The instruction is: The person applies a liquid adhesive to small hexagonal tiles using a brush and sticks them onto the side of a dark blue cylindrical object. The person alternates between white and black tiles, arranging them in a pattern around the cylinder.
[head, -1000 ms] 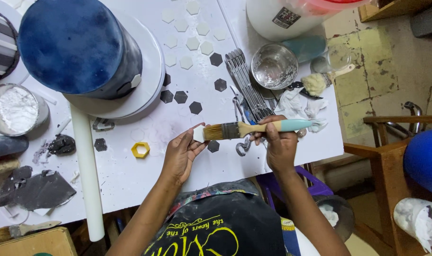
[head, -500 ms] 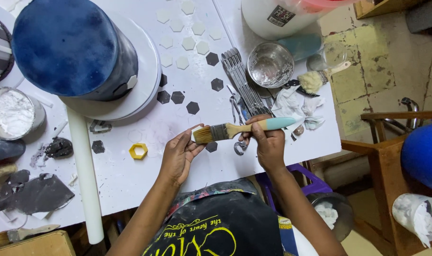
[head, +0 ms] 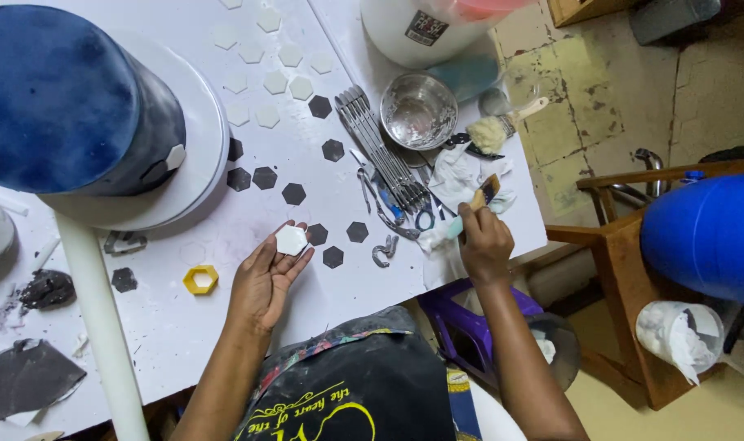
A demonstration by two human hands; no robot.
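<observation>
While left hand [head: 266,278] cradles white hexagon [head: 291,239], right hand [head: 484,243] holds brush [head: 479,198].

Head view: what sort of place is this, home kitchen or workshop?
Probably a cake-decorating workspace. A tall blue cake sits on a white turntable, small white and dark hexagon cutouts are laid over the white table, and the left hand holds a white hexagon while the right hand holds a brush.
</observation>
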